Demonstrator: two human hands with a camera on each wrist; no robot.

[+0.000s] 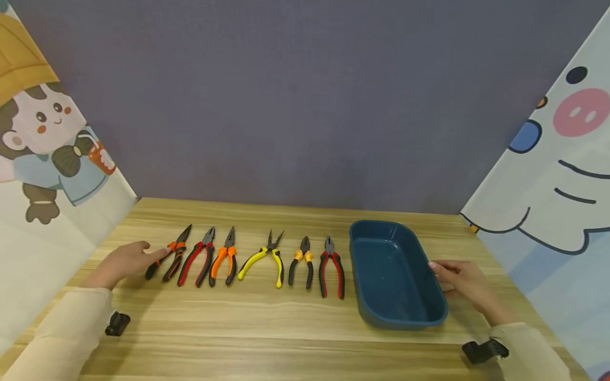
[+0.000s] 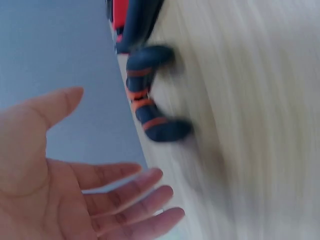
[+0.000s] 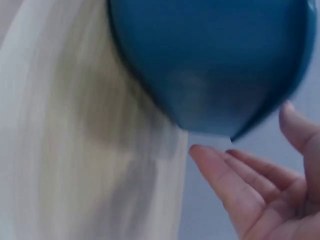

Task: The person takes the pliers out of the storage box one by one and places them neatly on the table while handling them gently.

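Note:
My left hand (image 1: 128,260) is at the far left, beside long-nose pliers (image 1: 179,247) with black and orange striped handles. In the left wrist view, the fingers (image 2: 125,197) are spread and straight, with a gap to the pliers' handles (image 2: 167,129); from the head view I cannot tell whether a fingertip touches them. At the right, my right hand (image 1: 464,283) is by the outer side of a deep blue plastic bin (image 1: 397,275). Its thumb (image 3: 295,125) is near the rim and its fingers extend under the wall; contact is unclear.
Rightward along the wooden table (image 1: 248,338) lie red-black pliers (image 1: 197,256), orange-black pliers (image 1: 224,259), open yellow long-nose pliers (image 1: 264,258), small yellow-black pliers (image 1: 302,262) and another red-black pair (image 1: 331,267). A grey wall panel (image 1: 295,106) stands behind.

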